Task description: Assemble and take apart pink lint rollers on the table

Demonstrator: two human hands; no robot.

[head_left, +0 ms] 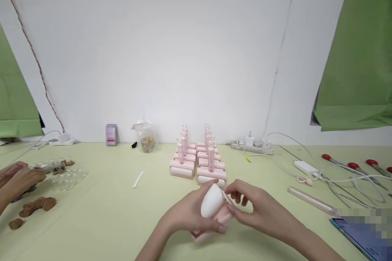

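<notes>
My left hand (190, 214) is wrapped round a pink lint roller (212, 202) with a white roll, held tilted just above the table's near edge. At the roller's right end, the fingers of my right hand (260, 212) pinch its pink edge; the exact part between them is blurred. Beyond my hands, several finished-looking pink lint rollers (211, 177) stand in two columns, their clear pink handles upright with heart-shaped loops on top. To the right lie a clear pink tube (312, 200) and a small pink loop piece (304, 180).
A co-worker's hands (26, 177) are at the far left, near brown round pieces (38, 206) and clear plastic (69, 178). A white strip (138, 179), bagged cup (147, 138), power strip (251, 147), cables, red-handled tools (353, 166) and a phone (361, 238) lie about.
</notes>
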